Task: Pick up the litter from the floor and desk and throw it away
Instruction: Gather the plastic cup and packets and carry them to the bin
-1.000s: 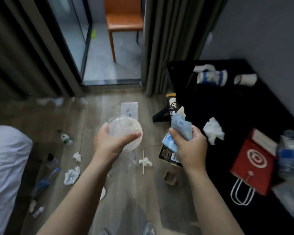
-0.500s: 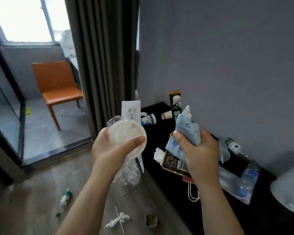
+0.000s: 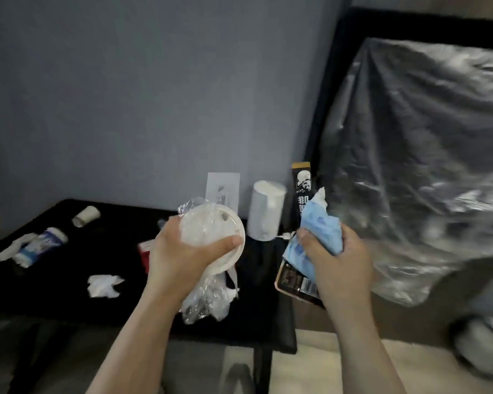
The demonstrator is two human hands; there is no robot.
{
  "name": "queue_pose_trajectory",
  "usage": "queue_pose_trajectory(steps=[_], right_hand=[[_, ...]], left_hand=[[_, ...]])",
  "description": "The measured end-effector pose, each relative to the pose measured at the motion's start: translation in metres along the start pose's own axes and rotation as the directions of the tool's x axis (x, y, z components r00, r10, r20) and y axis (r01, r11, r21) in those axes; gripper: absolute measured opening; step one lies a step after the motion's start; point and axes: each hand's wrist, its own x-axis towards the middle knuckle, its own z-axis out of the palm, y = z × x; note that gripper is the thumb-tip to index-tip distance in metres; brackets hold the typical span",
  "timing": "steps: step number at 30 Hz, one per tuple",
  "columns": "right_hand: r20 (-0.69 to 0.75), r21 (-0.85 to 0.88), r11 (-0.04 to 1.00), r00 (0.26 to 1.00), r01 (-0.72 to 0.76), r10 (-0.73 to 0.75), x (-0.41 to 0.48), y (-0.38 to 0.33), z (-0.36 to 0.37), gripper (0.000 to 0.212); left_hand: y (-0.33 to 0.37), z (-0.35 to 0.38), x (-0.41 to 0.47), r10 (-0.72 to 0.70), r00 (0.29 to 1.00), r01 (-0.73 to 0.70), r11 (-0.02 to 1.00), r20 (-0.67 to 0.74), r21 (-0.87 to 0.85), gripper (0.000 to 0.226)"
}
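Nearest the camera in my feed, two bare forearms rise from the lower edge. The left hand [image 3: 182,257] is clamped on a round translucent lid [image 3: 211,230], thumb laid across its front rim. Crumpled clear plastic film [image 3: 207,300] hangs below the palm, and a white paper slip [image 3: 222,189] stands up behind the lid; I cannot tell whether the same fingers hold it. The right hand [image 3: 336,265] grips a bundle: a light-blue packet [image 3: 319,234] with a white tissue [image 3: 320,194] poking from its top, a dark wrapper [image 3: 296,282] with a barcode jutting out below the fingers, and a black stick sachet [image 3: 302,186] rising behind. The two hands are apart, side by side, over the right end of the black desk [image 3: 54,297]. On the desk, left of the left hand, lies a crumpled tissue [image 3: 103,285]; a red item [image 3: 144,253] shows just behind the left wrist. Farther back lie a blue-and-white canister [image 3: 43,244] on its side and a small paper cup [image 3: 86,216], also on its side. A blurred white cup [image 3: 266,214] appears between the hands, near the desk's far right end. At right, a large grey plastic bag [image 3: 424,166] fills the view beside the right hand. Behind everything is a grey-blue wall [image 3: 154,95].
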Motion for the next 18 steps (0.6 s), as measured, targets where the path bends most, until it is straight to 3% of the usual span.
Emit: queue_pose_trajectory(steps=[2, 7, 10, 18], right_hand=[[-0.1, -0.024, 1.0, 0.995, 0.007, -0.01, 0.001, -0.004, -0.051, 0.009], [-0.396, -0.144, 0.99, 0.916, 0.008, -0.065, -0.01, -0.01, -0.194, 0.01], [-0.55, -0.179, 0.984, 0.83, -0.009, -0.093, -0.033, -0.02, -0.286, 0.013], [-0.775, -0.227, 0.967, 0.623, -0.114, -0.108, -0.101, -0.021, -0.459, 0.012]], left_hand=[[0.017, 0.046, -0.012, 0.048, 0.99, -0.048, 0.999, 0.13, 0.0, 0.087], [0.06, 0.168, -0.071, 0.12, 0.915, -0.086, 0.991, 0.386, -0.103, 0.082], [0.081, 0.241, -0.13, 0.161, 0.832, -0.089, 0.983, 0.531, -0.158, 0.086], [0.117, 0.374, -0.281, 0.225, 0.58, -0.028, 0.966, 0.783, -0.257, 0.059]])
